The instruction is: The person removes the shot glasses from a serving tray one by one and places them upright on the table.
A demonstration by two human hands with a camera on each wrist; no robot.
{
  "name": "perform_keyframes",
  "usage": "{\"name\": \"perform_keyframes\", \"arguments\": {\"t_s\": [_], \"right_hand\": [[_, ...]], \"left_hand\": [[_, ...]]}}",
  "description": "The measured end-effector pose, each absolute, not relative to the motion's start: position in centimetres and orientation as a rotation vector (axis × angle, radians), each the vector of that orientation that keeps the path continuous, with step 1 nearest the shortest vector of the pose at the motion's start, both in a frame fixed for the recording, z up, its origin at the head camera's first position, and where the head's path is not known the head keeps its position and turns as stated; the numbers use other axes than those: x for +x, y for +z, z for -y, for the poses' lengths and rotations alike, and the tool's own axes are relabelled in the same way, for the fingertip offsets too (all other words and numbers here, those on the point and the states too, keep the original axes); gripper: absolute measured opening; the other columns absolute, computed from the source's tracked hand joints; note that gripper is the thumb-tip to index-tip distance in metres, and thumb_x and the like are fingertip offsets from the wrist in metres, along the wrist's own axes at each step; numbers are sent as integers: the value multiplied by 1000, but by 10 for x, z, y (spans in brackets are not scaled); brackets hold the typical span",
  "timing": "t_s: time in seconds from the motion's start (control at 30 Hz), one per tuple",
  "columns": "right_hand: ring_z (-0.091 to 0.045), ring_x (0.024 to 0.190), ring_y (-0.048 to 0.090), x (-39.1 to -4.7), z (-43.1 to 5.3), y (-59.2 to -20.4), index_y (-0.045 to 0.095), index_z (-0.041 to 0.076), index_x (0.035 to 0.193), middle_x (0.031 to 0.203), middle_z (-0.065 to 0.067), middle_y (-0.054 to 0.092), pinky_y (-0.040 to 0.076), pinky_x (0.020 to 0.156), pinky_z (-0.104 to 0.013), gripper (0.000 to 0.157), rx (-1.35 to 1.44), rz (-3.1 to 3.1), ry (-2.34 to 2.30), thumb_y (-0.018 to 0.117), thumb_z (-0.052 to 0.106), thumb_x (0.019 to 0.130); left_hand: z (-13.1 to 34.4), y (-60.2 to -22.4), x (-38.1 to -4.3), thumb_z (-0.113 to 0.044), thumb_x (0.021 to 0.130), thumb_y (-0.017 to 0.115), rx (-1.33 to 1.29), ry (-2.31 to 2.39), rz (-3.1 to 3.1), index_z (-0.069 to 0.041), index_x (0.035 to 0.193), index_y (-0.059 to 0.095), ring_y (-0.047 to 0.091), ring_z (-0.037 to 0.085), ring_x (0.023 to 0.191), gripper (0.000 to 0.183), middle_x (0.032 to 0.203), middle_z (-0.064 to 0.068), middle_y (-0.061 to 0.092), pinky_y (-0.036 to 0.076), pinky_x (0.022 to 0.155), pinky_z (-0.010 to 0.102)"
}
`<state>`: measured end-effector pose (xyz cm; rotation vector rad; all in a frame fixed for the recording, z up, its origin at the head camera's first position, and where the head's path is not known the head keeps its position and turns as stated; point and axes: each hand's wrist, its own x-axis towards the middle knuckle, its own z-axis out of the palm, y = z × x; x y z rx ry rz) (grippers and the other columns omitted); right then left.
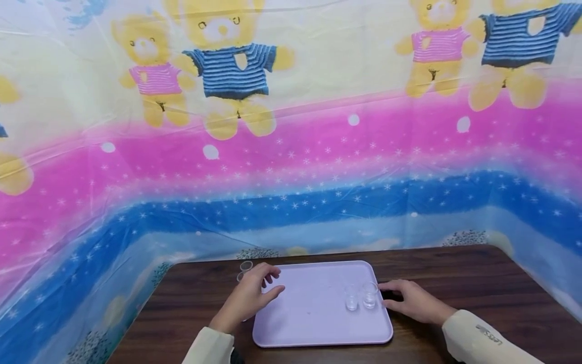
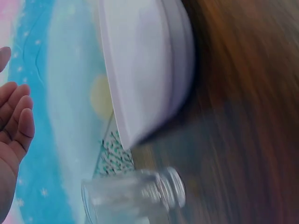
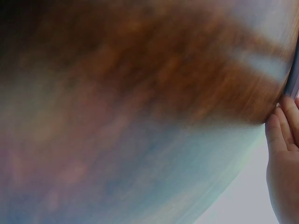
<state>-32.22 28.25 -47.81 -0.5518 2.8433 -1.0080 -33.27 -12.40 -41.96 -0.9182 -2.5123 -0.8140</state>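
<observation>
A pale lilac tray (image 1: 313, 323) lies on the dark wooden table. Two small clear glasses (image 1: 369, 298) stand side by side on its right part. Over the tray's left edge hovers my left hand (image 1: 250, 293), thumb apart from loosely bent fingers, with nothing held. Beyond that hand, off the tray's left side, are clear glasses (image 1: 246, 266), partly hidden by it; one clear glass (image 2: 135, 193) shows upright in the left wrist view. My right hand (image 1: 416, 302) is at the tray's right edge, fingers extended, fingertips right beside the nearer glass.
The wooden table (image 1: 477, 288) extends on both sides of the tray. A cloth printed with bears and snowflakes (image 1: 318, 151) hangs close behind the table's far edge and wraps round its sides.
</observation>
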Motion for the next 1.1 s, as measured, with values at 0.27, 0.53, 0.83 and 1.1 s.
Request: {"name": "perform_keyframes", "arguments": {"t_s": [0.27, 0.53, 0.83, 1.1], "right_hand": [[-32, 115, 52, -323, -283, -479, 59, 9, 128, 123, -10, 58, 44, 91, -48, 47, -556, -2847, -1006, 67, 33, 88], [-31, 115, 52, -321, -282, -476, 59, 9, 128, 123, -10, 58, 44, 91, -49, 47, -548, -2836, -1021, 67, 32, 88], [-30, 115, 53, -323, -283, -477, 59, 10, 128, 123, -9, 58, 44, 91, -48, 47, -535, -2842, -1022, 68, 32, 88], [-31, 115, 53, -322, -283, -477, 59, 10, 128, 123, -9, 59, 44, 90, -49, 46, -540, -2851, -1020, 68, 31, 88]], "left_hand": [[97, -421, -338, -15, 82, 75, -1045, -862, 2442, -10, 102, 61, 56, 13, 78, 25, 93, -3, 58, 51, 66, 31], [65, -426, -340, -20, 84, 73, -1128, -879, 2469, -10, 104, 62, 58, 17, 81, 25, 95, -1, 59, 50, 66, 26], [32, -430, -340, -24, 85, 72, -1175, -920, 2570, -12, 106, 62, 57, 13, 83, 26, 95, -2, 60, 47, 68, 21], [8, -437, -343, -25, 84, 74, -1185, -897, 2651, -9, 106, 63, 55, 8, 82, 30, 95, -1, 60, 47, 69, 19]]}}
